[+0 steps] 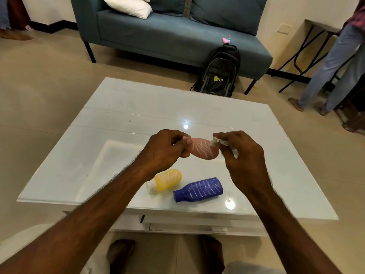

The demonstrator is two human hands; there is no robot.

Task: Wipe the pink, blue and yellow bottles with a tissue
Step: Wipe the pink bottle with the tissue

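My left hand (pixel 167 149) grips the neck end of the pink bottle (pixel 203 150) and holds it sideways above the white table (pixel 126 115). White scribble marks cover the bottle's side. My right hand (pixel 241 153) pinches a crumpled white tissue (pixel 215 142) against the bottle's right end. The yellow bottle (pixel 166 179) with a white cap lies on the table below my left hand. Beside it on the right lies the blue bottle (pixel 199 189). Both carry white scribbles.
Beyond the table stands a teal sofa (pixel 177 30) with a white pillow (pixel 128 5). A black backpack (pixel 219 72) leans on its front. A person in jeans (pixel 333 62) stands at the right by a dark-framed side table (pixel 308 36).
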